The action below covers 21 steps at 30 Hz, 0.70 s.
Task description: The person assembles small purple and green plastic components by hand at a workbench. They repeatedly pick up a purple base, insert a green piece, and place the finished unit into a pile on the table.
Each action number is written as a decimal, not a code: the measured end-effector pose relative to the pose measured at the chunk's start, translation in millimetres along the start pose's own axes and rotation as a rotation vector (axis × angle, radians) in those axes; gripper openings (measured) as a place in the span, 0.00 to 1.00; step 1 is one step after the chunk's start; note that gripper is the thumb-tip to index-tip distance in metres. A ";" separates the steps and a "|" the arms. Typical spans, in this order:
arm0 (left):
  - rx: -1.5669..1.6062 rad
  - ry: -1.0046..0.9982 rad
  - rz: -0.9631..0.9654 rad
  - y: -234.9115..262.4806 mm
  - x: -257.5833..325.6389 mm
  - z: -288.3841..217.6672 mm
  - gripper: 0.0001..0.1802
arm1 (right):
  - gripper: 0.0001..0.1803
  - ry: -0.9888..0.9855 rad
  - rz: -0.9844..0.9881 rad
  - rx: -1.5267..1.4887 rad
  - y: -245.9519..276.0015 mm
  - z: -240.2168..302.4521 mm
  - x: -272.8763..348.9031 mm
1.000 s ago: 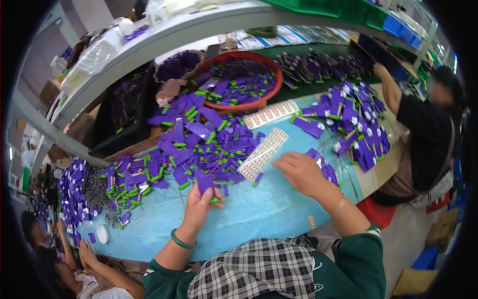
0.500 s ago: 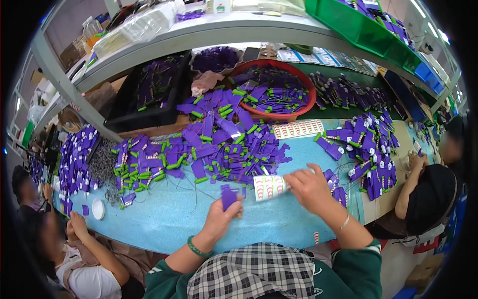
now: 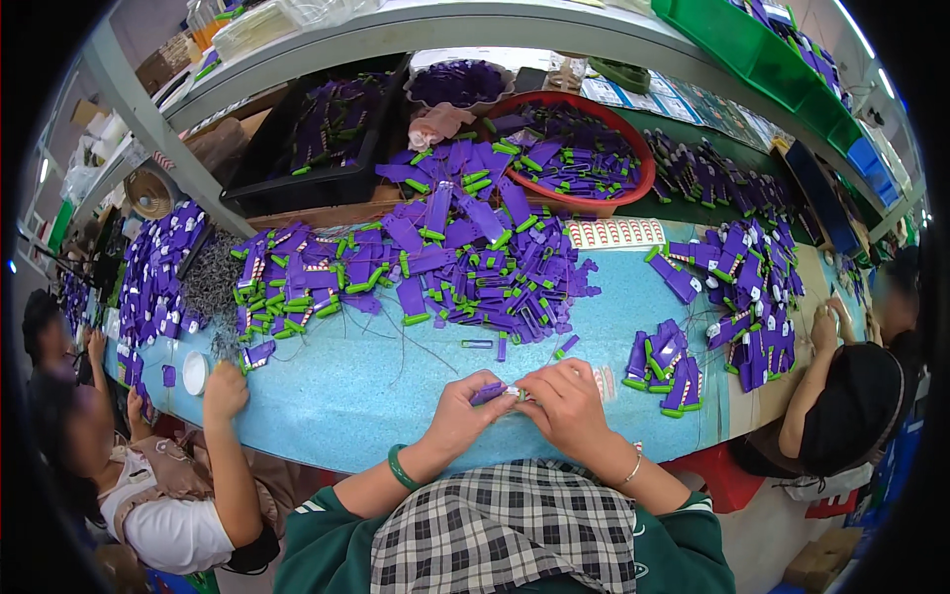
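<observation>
In front of my apron, my left hand [image 3: 457,414] is closed around a flat purple plastic piece [image 3: 488,394]. My right hand [image 3: 569,404] meets it there, fingers pinched at the piece's right end over something small and pale. Those fingertips hide what exactly they grip. Just right of my right hand, part of a sheet of red-and-white striped stickers [image 3: 605,383] shows on the blue table [image 3: 396,426]. Beyond my hands are a few loose purple-and-green pieces [image 3: 476,344] and a large heap of similar pieces [image 3: 495,287].
Behind the heap stand a red basin [image 3: 648,163] and a black tray [image 3: 237,203], both holding purple parts. Another sticker sheet [image 3: 616,234] lies near the basin. Finished-looking piles [image 3: 668,366] sit at right. A shelf [image 3: 416,42] spans overhead. People work on both sides.
My right hand has let go of the sticker sheet, now lying on the table, and moved left to the purple piece. My left hand has shifted slightly right. The left neighbour's hand reached to the white round container.
</observation>
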State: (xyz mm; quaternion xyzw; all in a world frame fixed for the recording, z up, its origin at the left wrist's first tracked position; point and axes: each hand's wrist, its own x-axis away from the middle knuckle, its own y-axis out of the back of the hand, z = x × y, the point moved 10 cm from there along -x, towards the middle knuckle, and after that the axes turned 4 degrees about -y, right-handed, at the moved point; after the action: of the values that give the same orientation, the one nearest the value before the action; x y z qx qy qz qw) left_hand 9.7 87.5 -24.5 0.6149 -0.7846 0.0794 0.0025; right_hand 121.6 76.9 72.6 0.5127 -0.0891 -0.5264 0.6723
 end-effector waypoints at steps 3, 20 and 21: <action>-0.070 -0.048 -0.021 5.9 2.5 -6.2 0.05 | 0.12 -0.011 0.015 -0.074 -8.8 -2.6 -0.3; -0.099 -0.142 -0.133 33.6 9.4 -18.6 0.04 | 0.15 -0.205 0.157 -0.029 11.2 -50.9 29.1; -0.074 -0.131 -0.144 36.5 11.0 -14.4 0.04 | 0.14 -0.213 0.228 0.007 17.2 -55.7 34.6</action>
State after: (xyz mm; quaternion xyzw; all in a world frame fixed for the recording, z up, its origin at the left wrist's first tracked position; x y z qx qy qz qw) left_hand -29.5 87.2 -13.6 0.6730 -0.7393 0.0097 -0.0205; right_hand 183.9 81.1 46.1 0.4429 -0.2196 -0.4977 0.7126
